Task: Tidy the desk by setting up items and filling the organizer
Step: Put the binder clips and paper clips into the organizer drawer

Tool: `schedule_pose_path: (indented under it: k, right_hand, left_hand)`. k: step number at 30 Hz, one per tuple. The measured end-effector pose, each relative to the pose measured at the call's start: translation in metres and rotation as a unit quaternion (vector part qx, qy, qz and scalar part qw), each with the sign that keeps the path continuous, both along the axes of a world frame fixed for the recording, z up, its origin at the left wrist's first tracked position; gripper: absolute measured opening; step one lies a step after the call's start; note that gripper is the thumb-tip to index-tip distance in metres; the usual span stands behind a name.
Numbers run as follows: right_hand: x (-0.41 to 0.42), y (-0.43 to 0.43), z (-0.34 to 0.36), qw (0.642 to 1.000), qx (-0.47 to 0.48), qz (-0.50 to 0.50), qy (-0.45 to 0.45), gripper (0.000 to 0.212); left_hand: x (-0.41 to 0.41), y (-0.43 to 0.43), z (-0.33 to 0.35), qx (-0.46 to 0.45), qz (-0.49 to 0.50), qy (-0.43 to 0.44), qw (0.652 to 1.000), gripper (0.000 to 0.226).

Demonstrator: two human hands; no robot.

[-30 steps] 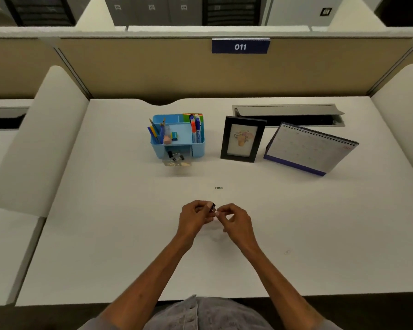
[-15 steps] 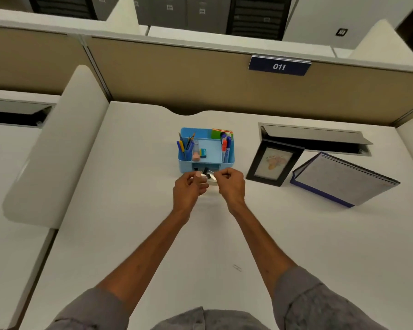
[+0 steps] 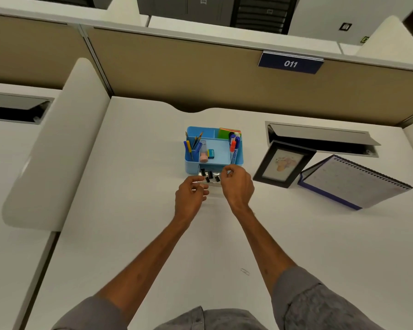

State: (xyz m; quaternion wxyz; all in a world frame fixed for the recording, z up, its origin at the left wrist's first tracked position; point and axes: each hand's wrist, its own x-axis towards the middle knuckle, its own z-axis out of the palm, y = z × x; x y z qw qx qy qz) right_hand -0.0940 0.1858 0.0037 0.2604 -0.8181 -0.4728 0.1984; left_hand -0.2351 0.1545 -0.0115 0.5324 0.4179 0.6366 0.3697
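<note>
A: Checking hands first. Both up at the front of the blue organizer (image 3: pixel 236 160), over the clear pull-out drawer (image 3: pixel 212 181).
B: Left hand (image 3: pixel 190 194) — loosely curled, fingertips at the drawer's left front corner. Probably steadying it so it stays pulled out. Cannot tell whether anything is pinched there.
A: Right hand (image 3: pixel 237 184) — thumb and forefinger drawn close, raised just above the drawer's right end. Nothing visible between them. Looks like a release pose, not a carry.
B: Black binder clips (image 3: pixel 209 175) lying in the drawer, several, jumbled. Makes sense: small loose parts go low and shallow, easy to tip in.
A: Tall stuff upright in the deep side slots: pencils and pens (image 3: pixel 193 145) left, markers (image 3: pixel 234 145) right. Eraser and small bits in the middle tray. Coloured sticky notes (image 3: pixel 227 133) back right.
B: Photo frame (image 3: pixel 283 164) and calendar (image 3: pixel 353 181) standing propped, right of the organizer, faces toward the seat. Set up for reading, apparently done.
A: Outstanding: one paper clip (image 3: pixel 244 271) loose on the desk (image 3: pixel 129 210), well apart from the organizer, between the forearms, nearer the right one.
B: Judging mostly finished. Likely remaining: fetch that clip, drop in drawer, push drawer shut.
A: Risk: thin flat wire on a smooth top, awkward to lift. Sliding to the edge or nail pick advised.
</note>
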Motion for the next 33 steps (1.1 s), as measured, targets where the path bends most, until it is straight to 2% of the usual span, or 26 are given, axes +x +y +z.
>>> schedule_pose_path:
  k: [4, 7, 8, 11, 14, 17, 21, 27, 29, 33]
  right_hand:
    - [-0.001, -0.019, 0.002, 0.998, 0.056, -0.025, 0.036, 0.017]
    - [-0.007, -0.045, -0.002, 0.988, 0.082, -0.082, 0.104, 0.014]
    - [-0.010, -0.054, -0.005, 0.989, 0.085, -0.075, 0.096, 0.016]
    - [-0.018, -0.076, -0.015, 0.994, 0.103, 0.042, -0.003, 0.023]
    - [-0.020, -0.085, -0.027, 0.971, 0.095, 0.169, -0.142, 0.039]
    - [-0.019, -0.092, -0.038, 0.944, 0.089, 0.236, -0.213, 0.060]
    - [-0.018, -0.102, -0.047, 0.926, 0.070, 0.292, -0.231, 0.078]
    - [-0.016, -0.101, -0.049, 0.921, 0.056, 0.312, -0.228, 0.081]
    - [-0.017, -0.097, -0.048, 0.921, 0.051, 0.314, -0.223, 0.079]
    - [-0.018, -0.089, -0.045, 0.925, 0.045, 0.308, -0.218, 0.076]
  left_hand:
    - [-0.003, -0.001, 0.000, 0.047, -0.011, 0.048, 0.998, 0.024]
    - [-0.007, -0.006, -0.002, 0.120, -0.043, 0.158, 0.979, 0.028]
    - [-0.009, -0.008, -0.003, 0.155, -0.056, 0.201, 0.966, 0.029]
    - [-0.019, -0.010, -0.005, 0.243, -0.083, 0.298, 0.919, 0.031]
    - [-0.028, -0.001, -0.008, 0.293, -0.125, 0.374, 0.871, 0.044]
    - [-0.033, 0.009, -0.007, 0.252, -0.190, 0.436, 0.843, 0.059]
    - [-0.038, 0.014, -0.009, 0.220, -0.244, 0.455, 0.828, 0.070]
    - [-0.036, 0.018, -0.002, 0.210, -0.280, 0.462, 0.815, 0.091]
    - [-0.035, 0.021, -0.001, 0.195, -0.293, 0.447, 0.822, 0.091]
    - [-0.035, 0.024, -0.002, 0.161, -0.314, 0.436, 0.828, 0.071]
